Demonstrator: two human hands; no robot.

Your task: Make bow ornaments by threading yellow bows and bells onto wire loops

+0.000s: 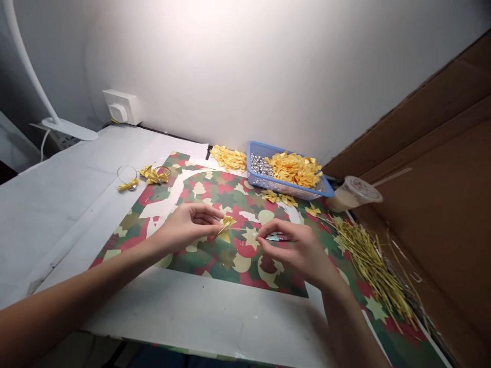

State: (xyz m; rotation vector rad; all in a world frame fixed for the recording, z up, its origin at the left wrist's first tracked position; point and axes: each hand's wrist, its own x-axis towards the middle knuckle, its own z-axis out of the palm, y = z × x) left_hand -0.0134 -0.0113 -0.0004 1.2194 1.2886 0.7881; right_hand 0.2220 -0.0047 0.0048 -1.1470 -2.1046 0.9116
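Observation:
My left hand (184, 227) pinches a small yellow ribbon bow (226, 229) between thumb and fingers, above the printed paper. My right hand (295, 250) is close by, its fingertips pinching a thin gold strand (241, 229) that runs to the bow. Silver metal, probably small scissors (276, 237), shows under my right fingers; the rest of it is hidden. The camouflage-and-star printed paper (238, 271) lies beneath both hands.
A blue plastic basket (286, 188) holds yellow ribbon pieces and silver beads. More ribbon (228, 158) lies behind the paper. Gold ties (370, 266) are heaped at right, beside a plastic cup (355, 193) and cardboard (433, 204). Yellow bows on wire loops (128, 179) lie at left.

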